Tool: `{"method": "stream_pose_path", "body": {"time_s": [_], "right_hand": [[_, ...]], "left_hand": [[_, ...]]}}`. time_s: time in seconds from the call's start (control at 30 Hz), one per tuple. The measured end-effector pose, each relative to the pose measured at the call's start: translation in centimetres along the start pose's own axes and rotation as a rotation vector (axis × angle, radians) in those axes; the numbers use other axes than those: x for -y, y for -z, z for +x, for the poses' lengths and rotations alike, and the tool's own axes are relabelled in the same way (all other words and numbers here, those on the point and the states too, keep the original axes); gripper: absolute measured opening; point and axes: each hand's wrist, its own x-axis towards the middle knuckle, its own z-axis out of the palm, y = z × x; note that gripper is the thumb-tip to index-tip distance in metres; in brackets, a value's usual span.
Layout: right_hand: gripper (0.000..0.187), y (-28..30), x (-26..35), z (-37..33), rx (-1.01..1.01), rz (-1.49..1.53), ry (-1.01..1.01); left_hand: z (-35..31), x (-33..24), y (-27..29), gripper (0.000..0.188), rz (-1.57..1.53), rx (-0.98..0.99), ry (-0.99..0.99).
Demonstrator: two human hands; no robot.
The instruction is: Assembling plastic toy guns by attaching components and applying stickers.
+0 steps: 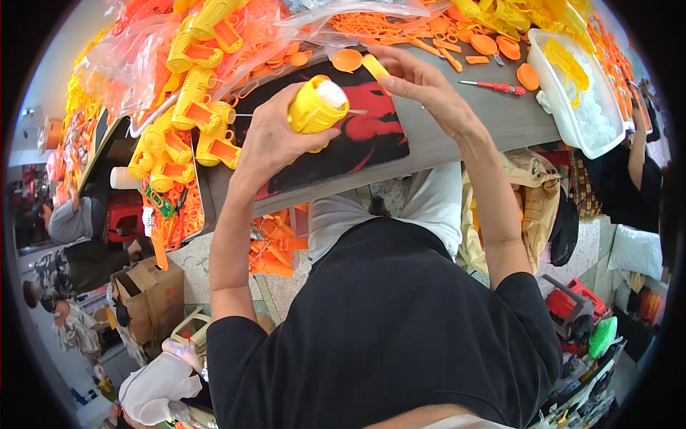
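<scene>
The left hand (275, 129) grips the yellow shell (306, 113); the right hand (425, 84) pinches a small orange piece (375, 70) at the shell's two o'clock. Best keep the shell still and move gently above the dark mat (386, 147).

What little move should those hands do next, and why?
Perhaps the right hand should bring its small orange plastic piece closer to the rounded yellow plastic housing: the left hand holds that housing, a white part shows at its end, and the two pieces are apart.
</scene>
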Motion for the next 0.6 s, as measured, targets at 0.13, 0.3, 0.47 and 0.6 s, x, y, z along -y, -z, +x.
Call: {"method": "stream_pose_path", "body": {"time_s": [0.13,0.3,0.47,0.6], "right_hand": [[0.056,-0.7,2.0,-0.4,0.045,-0.228,0.151],[0.057,0.3,3.5,-0.9,0.058,-0.294,0.114],[0.055,0.6,3.4,-0.6,0.024,-0.282,0.067],[0.052,1.0,2.7,0.1,0.06,-0.363,0.214]], "left_hand": [[2.1,-2.1,-2.0,0.056,0.005,0.028,-0.079],[3.6,-1.7,-3.6,0.058,0.035,0.068,-0.053],[4.1,-1.4,-4.0,0.062,0.075,0.104,0.0],[4.4,-1.3,-4.0,0.062,0.084,0.125,-0.011]]}}
